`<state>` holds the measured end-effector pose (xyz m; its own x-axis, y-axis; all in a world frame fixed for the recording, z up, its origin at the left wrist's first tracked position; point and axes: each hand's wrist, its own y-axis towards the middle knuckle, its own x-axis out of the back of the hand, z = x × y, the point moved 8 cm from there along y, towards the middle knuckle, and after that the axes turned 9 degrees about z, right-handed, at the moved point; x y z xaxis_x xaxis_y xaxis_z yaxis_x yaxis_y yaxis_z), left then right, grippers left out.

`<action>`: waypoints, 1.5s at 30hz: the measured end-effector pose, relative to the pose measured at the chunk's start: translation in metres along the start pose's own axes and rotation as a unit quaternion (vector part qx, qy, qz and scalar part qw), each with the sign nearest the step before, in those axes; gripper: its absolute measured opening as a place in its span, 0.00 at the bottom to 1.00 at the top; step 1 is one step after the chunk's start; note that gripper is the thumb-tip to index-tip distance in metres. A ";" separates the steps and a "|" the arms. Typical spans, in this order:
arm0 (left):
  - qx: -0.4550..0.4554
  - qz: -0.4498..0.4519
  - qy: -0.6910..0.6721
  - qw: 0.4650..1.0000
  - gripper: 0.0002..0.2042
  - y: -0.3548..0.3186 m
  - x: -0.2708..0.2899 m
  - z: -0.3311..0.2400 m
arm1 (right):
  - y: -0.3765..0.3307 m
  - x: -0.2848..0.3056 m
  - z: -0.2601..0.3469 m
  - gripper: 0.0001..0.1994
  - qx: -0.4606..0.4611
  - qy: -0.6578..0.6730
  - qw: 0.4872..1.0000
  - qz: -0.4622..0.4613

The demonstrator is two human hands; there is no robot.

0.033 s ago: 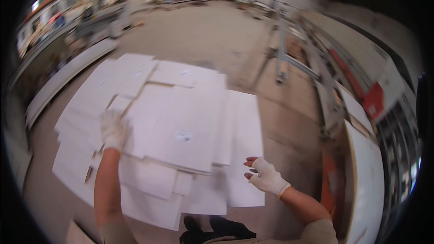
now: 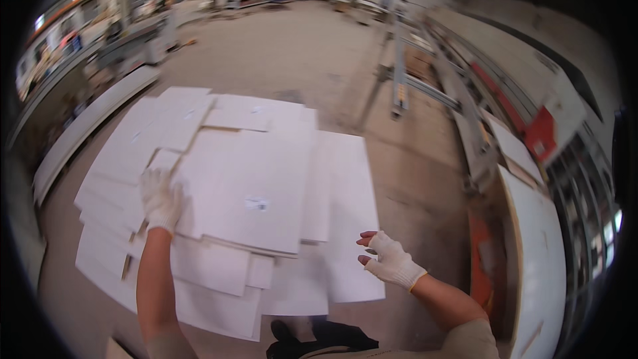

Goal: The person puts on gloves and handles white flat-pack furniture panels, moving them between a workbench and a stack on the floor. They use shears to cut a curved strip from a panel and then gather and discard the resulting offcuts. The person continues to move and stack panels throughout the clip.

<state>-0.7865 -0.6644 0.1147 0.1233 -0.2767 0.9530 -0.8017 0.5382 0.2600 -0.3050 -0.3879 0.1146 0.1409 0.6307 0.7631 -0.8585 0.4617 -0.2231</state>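
Looking down from head height, the view takes in a heap of flat white boards (image 2: 219, 186) spread over a dusty concrete floor (image 2: 292, 46) in a large workshop. The boards overlap at loose angles, and the heap fills the picture from about nine o'clock through the centre down to six o'clock.

On top lies one big white board (image 2: 256, 189) bearing a small paper label (image 2: 256, 204) near its middle. The left hand (image 2: 161, 201), in a pale knit glove, rests at that board's left edge, at about eight o'clock from the centre. Its fingers are spread and laid flat on the surface; whether they curl under the edge cannot be told. The bare left forearm runs up to it from the lower rim.

The right hand (image 2: 389, 259), gloved the same way, hovers at about five o'clock, just off the right edge of the lowest boards. It is open, fingers loosely apart and pointing left toward the heap, gripping nothing.

Between the two arms at six o'clock, the dark toes of the person's shoes (image 2: 312, 336) show at the heap's near edge.

At three o'clock a tall white panel (image 2: 541, 252) stands on edge beside red and grey machinery (image 2: 531, 129). A metal stand (image 2: 399, 73) rises at one o'clock. Workbenches and shelving (image 2: 133, 33) line the far wall from ten to twelve o'clock.
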 end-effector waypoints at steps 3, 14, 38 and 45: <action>-0.125 -0.080 -0.042 0.988 0.21 -0.009 0.017 -0.088 | -0.072 0.035 -0.046 0.18 -0.091 0.005 0.994 -0.052; -0.212 -0.046 -0.132 0.967 0.16 -0.077 0.022 -0.316 | -0.236 0.124 -0.223 0.19 -0.232 -0.085 0.967 -0.063; -0.296 0.488 -0.399 0.717 0.17 -0.321 -0.282 -0.835 | -0.564 0.353 -0.735 0.25 -0.606 -0.159 0.699 -0.345; -0.397 0.517 -0.299 0.697 0.23 -0.256 -0.268 -1.080 | -0.559 0.415 -0.796 0.25 -0.638 -0.132 0.680 -0.335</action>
<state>0.0169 0.1316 -0.0398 -0.7365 0.4318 0.5207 0.3248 0.9010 -0.2877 0.6254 0.1122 0.0733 0.0523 -0.0449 0.9976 0.5071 0.8618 0.0122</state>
